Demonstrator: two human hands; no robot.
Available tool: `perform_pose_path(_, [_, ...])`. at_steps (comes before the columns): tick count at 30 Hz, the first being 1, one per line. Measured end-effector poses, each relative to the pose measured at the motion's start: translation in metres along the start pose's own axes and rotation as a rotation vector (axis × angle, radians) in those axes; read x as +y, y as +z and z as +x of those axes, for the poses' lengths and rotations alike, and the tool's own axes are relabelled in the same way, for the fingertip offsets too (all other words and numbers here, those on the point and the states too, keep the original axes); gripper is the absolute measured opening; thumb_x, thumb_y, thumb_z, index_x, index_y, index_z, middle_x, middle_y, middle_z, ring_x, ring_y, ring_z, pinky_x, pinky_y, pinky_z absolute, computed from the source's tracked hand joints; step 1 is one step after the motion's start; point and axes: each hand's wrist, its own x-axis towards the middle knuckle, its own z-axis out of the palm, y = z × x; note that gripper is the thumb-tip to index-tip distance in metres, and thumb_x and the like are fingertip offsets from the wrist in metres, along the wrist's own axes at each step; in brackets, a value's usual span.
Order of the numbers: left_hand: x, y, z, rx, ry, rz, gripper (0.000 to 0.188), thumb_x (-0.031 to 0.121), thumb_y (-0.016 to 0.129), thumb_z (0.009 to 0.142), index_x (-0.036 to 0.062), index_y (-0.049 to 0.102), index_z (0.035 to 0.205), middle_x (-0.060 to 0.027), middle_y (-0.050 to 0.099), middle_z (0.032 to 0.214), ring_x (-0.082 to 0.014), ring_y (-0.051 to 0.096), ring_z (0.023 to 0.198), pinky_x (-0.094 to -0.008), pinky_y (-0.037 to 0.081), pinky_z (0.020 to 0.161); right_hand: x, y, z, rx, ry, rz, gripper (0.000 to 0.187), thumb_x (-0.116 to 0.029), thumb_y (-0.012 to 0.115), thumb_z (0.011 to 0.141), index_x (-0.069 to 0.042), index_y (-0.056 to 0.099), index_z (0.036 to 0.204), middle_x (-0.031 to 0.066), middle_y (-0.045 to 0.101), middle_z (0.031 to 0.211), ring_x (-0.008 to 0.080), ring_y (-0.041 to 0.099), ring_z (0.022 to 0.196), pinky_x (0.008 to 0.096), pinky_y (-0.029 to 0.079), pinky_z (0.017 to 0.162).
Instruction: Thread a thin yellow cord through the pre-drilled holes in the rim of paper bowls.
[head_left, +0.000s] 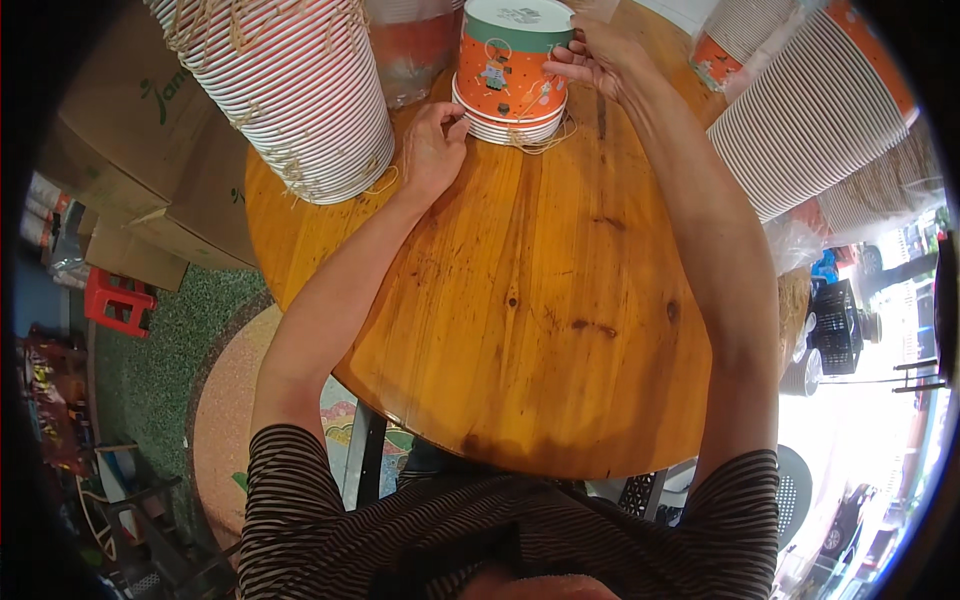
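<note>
An orange paper bucket (pixel 512 75) with a green band and cartoon prints stands upside down at the far side of the table, its white base facing up. Several white rims (pixel 512 130) show stacked beneath it, and loops of twine (pixel 545 140) lie at its lower right. My left hand (pixel 437 150) is beside the rims on the left, fingers curled in; whether anything is pinched in them is hidden. Along the bucket's upper right side my right hand (pixel 600 62) has its fingers stretched out and apart, fingertips at the wall.
A tall leaning stack of white-rimmed buckets (pixel 300 100) with twine handles rises on the left of the round wooden table (pixel 520 330). Another large stack (pixel 815 115) stands at the right. Cardboard boxes (pixel 130 140) and a red stool (pixel 118 300) are on the left floor.
</note>
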Motion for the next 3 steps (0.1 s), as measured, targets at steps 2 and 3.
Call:
perform_pose_path(2, [0.0032, 0.0049, 0.001, -0.008, 0.014, -0.021, 0.026, 0.012, 0.07, 0.092, -0.0003, 0.068, 0.115, -0.0197, 0.07, 0.11, -0.033, 0.068, 0.105, -0.0428, 0.052, 0.093, 0.0042, -0.0109, 0.0019, 0.031, 0.016, 0.025, 0.034, -0.02, 0.06, 0.101, 0.009, 0.052, 0.118, 0.009, 0.048, 0.096, 0.0203, 0.068, 0.084, 0.0429, 0.07, 0.079])
perform_pose_path(3, [0.0004, 0.0025, -0.0006, -0.008, 0.017, -0.025, 0.028, 0.013, 0.07, 0.092, 0.0, 0.068, 0.117, -0.02, 0.07, 0.11, -0.0329, 0.068, 0.104, -0.0426, 0.052, 0.093, 0.0097, -0.0042, -0.0042, 0.036, 0.023, 0.031, 0.037, -0.021, 0.061, 0.101, 0.009, 0.05, 0.121, 0.0091, 0.049, 0.095, 0.0197, 0.068, 0.084, 0.0428, 0.07, 0.078])
